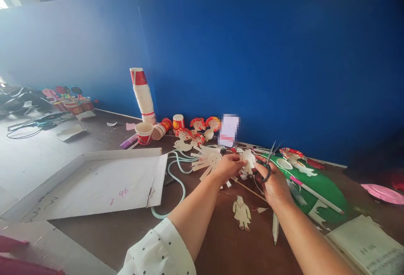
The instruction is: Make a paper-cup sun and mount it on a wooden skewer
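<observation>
Between the fingers of my left hand point(231, 168) is a small white paper cutout point(248, 159) with an uneven outline. My right hand point(275, 184) has the dark handles of a pair of scissors point(271, 154) looped on it, blades pointing up and slightly parted. The right fingertips are at the cutout's right edge; whether they grip it too I cannot tell. Below both hands lies a body-shaped paper figure point(242, 212) with drawn outlines. Behind my left hand spreads a paper cup cut into strips point(206, 160). A pale marker point(275, 228) lies under my right forearm.
A white cardboard tray point(104, 186) stands at left, beside a pale blue cord point(184, 182). Stacked paper cups point(145, 98) and several red-fringed figures point(198, 124) line the blue partition point(252, 56). On the right are a green mat point(328, 186) and a pink plate point(383, 194).
</observation>
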`<state>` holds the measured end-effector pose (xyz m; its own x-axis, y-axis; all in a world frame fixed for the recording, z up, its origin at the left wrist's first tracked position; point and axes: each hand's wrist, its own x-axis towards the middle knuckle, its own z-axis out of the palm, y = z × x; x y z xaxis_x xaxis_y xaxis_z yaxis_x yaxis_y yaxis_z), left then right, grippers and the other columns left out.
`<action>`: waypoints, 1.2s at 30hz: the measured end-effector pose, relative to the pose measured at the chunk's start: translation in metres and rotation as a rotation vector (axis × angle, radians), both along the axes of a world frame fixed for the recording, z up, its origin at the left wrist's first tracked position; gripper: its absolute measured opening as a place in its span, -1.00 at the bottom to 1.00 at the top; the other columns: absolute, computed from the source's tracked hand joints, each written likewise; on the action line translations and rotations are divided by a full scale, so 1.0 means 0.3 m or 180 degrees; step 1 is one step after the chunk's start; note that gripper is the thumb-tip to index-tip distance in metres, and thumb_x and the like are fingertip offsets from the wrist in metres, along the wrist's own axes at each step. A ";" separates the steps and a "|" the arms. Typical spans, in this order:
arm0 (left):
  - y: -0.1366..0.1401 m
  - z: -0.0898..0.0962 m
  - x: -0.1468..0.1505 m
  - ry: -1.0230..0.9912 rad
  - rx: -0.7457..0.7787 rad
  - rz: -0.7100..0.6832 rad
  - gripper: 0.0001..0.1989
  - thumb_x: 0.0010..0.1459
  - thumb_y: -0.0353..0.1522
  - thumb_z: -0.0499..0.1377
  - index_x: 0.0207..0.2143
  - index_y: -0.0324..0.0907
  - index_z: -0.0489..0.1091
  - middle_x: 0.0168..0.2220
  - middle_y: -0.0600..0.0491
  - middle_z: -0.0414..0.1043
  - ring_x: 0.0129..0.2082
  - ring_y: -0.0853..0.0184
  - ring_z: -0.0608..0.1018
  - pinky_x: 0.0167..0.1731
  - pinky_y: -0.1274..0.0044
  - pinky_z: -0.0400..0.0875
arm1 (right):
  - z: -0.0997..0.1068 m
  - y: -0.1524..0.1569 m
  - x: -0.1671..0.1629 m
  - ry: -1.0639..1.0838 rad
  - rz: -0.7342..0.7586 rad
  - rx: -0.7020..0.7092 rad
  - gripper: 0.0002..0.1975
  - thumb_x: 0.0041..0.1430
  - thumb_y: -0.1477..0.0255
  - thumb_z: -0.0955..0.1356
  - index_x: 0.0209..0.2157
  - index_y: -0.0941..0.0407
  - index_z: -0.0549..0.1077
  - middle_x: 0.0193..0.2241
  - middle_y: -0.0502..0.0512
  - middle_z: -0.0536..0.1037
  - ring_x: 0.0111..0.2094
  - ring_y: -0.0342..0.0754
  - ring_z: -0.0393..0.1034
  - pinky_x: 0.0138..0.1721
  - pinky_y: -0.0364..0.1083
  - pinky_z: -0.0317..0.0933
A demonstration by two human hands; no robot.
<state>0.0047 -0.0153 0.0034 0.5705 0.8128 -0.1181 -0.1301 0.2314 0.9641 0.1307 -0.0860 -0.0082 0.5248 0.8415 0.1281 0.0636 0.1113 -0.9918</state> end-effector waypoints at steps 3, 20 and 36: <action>0.006 -0.010 0.000 0.0137 0.0062 -0.0036 -0.79 0.02 -0.32 0.23 -0.54 -0.24 0.30 -0.68 0.20 0.15 -0.70 0.56 0.24 -0.67 0.68 0.13 | -0.002 -0.001 0.004 0.0120 -0.0059 -0.0032 -0.48 -0.09 0.18 0.42 -0.06 0.06 0.46 -0.42 0.05 0.57 -0.43 -0.01 0.42 -0.54 -0.13 0.17; 0.017 -0.026 -0.004 0.0704 0.1034 -0.0107 -0.75 -0.01 -0.20 0.21 -0.55 -0.22 0.37 -0.62 0.16 0.24 -0.60 0.49 0.29 -0.56 0.63 0.21 | -0.001 -0.007 0.012 -0.0155 -0.0210 -0.0093 -0.52 -0.07 0.24 0.39 -0.04 0.02 0.45 -0.53 -0.03 0.51 -0.55 -0.05 0.33 -0.55 -0.10 0.13; 0.020 -0.021 -0.001 0.0789 0.0870 0.0135 -0.77 0.01 -0.26 0.22 -0.32 -0.22 0.41 -0.48 0.09 0.38 -0.57 0.46 0.38 -0.56 0.62 0.31 | -0.002 -0.013 0.017 -0.0330 -0.0030 -0.0071 -0.50 -0.07 0.27 0.39 -0.02 0.04 0.43 -0.49 -0.05 0.55 -0.52 -0.07 0.35 -0.49 -0.12 0.14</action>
